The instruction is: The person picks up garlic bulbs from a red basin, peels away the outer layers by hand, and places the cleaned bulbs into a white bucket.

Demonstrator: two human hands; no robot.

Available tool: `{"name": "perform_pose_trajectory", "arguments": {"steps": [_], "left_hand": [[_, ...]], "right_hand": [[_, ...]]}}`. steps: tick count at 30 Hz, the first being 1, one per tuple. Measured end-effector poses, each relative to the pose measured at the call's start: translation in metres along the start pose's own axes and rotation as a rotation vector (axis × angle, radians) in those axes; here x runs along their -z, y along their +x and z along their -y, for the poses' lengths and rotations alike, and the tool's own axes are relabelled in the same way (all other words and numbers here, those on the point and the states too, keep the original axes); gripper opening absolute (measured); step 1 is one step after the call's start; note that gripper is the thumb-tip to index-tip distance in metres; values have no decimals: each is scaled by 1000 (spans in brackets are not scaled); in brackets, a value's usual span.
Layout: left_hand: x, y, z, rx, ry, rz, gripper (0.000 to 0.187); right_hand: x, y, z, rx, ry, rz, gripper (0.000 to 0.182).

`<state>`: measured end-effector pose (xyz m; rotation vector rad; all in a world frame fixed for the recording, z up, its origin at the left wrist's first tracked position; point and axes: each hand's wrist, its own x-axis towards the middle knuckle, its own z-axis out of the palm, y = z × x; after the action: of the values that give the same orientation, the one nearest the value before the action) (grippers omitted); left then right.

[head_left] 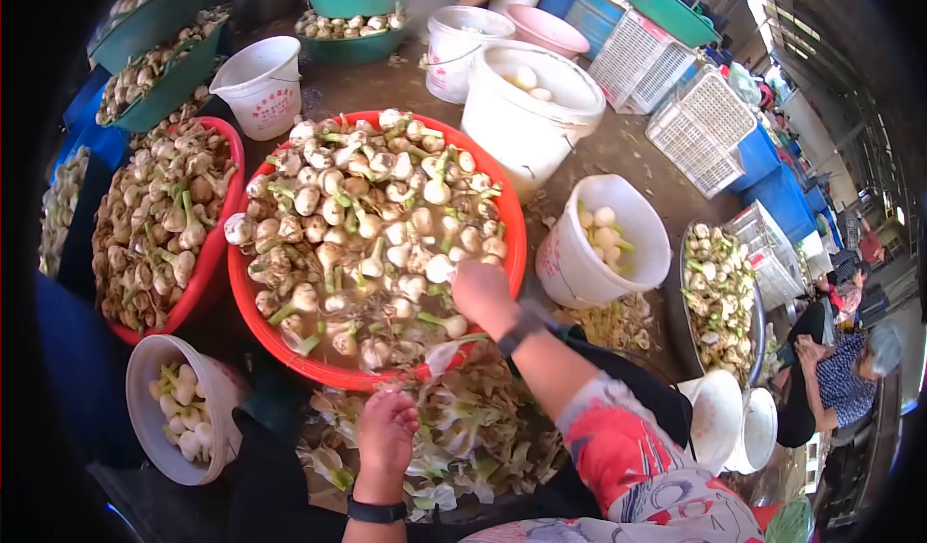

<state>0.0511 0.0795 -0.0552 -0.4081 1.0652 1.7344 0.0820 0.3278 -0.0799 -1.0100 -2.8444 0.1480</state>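
A large red tub (519,224) holds many soil-stained garlic bulbs (333,210) in murky water. My right hand (483,295) reaches over its right side, fingers closed at a pale garlic bulb (439,269); the hand partly hides them. Below the tub's near rim is my left hand (388,429), with its fingers curled in. Whatever lies inside those fingers, if anything, I cannot make out. Peeled leaves and skins (473,427) are heaped under and beside both hands. A dark band sits on each wrist.
White buckets with peeled garlic stand at left (217,379) and right (555,263). A taller white bucket (483,138) is behind. Another red tub (232,181) of garlic adjoins on the left. A dark basin (758,321) and a seated person (840,379) are at right.
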Motion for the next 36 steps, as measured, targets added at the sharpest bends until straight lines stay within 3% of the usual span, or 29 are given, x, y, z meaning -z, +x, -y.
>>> {"name": "perform_pose_trajectory", "arguments": {"steps": [2,3,5,7,9,11,13,15,16,19,23,25,27,28,30,31,33,35,36], "left_hand": [[-4,-9,0,31,-9,20,23],[-10,-14,-1,53,-100,132,26],[-17,-25,-7,67,-169,257,30],[-15,-30,-9,60,-164,430,36],[-14,-39,-8,58,-178,453,34],[-16,-52,-5,-111,54,466,34],[-24,-69,5,-291,243,461,35],[-26,-73,15,-458,342,419,39],[-23,-71,19,-527,475,359,42],[-17,-77,26,-728,700,294,36],[-15,-76,16,-611,639,332,37],[-11,-76,1,-354,372,598,41],[-13,-78,-13,-216,219,639,45],[-7,-74,-13,-222,234,636,45],[-6,-65,-9,-322,303,531,45],[-4,-62,-8,-312,301,521,45],[-4,-55,-10,-347,430,551,44],[-8,-57,-13,-280,372,549,35],[-11,-58,-13,-426,678,447,33]], "right_hand": [[38,-44,30,88,252,-120,14],[49,-67,43,170,401,-158,12],[64,-101,62,395,514,-102,13],[84,-123,76,508,469,-243,21],[99,-136,76,516,427,-284,21],[117,-148,76,420,706,-265,18],[135,-160,75,420,685,-217,14],[135,-169,76,350,514,-115,10],[128,-172,74,420,475,-191,7],[138,-182,79,273,316,-7,11],[123,-177,72,190,451,-119,15],[106,-160,49,58,429,-178,15],[87,-137,11,-45,174,50,13],[82,-138,10,-47,178,51,13],[109,-140,32,0,524,129,16],[112,-144,51,170,791,-109,14],[109,-146,58,498,774,-29,14],[108,-150,58,459,773,28,14],[108,-151,58,435,766,89,14]]}}
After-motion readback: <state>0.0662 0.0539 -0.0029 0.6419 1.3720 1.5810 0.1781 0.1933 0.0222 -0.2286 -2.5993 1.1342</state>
